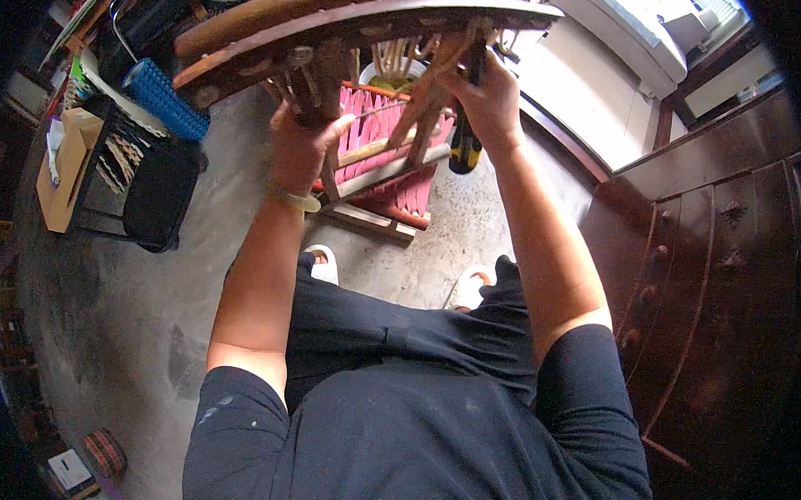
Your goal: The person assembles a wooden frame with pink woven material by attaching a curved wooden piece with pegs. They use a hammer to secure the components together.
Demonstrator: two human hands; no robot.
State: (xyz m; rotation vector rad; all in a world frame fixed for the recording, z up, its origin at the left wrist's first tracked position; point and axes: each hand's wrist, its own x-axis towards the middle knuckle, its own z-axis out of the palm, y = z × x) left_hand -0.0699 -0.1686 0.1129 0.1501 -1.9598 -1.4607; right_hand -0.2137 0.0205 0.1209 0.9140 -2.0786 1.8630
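While the grey floor (135, 299) spreads widely below, the curved wooden frame (367, 22) is in front of the person at the top of the view, with both hands under its near edge. Whether something else supports it, I cannot tell. Lower down, a rack with pink straps (361, 144) seems to stand on the floor; the frame and the hands partly cover it, so I cannot say if they touch. The left hand (299, 150) has its fingers wrapped around a dark wooden post (314, 92) below the frame, its thumb stretched toward the right; this grip probably serves to steady the frame, leaving the other side to the right hand (492, 101). This one is raised near the frame's right end, and its fingers appear closed around a black-and-yellow tool (465, 145), although their tips are partly hidden. The tool is almost upright, yellow end down, perhaps so that its upper end is close to the wood.
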